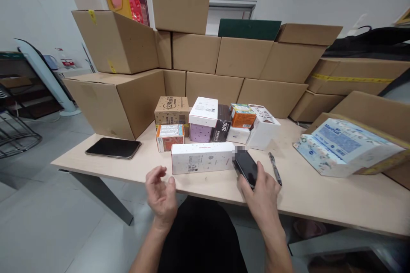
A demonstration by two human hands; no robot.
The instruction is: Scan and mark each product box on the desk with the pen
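My right hand (263, 192) grips a black phone (248, 167) by its sides, with the thumb on the left edge and fingers on the right. The phone lies tilted at the right end of a long white box (203, 158), and its far end is pixelated. Palm up, my left hand (162, 194) hovers at the table's front edge with fingers curled loosely apart, holding nothing. It is closest to the white box's left end. A black pen (274, 169) lies just right of my right hand.
Behind the white box stand several small boxes, among them an orange-white box (170, 137) and a white-lidded purple box (200, 132). Another smartphone (113, 148) rests at the table's left. Tissue packs (344, 147) sit at the right. Stacked cardboard cartons (214, 87) wall the back.
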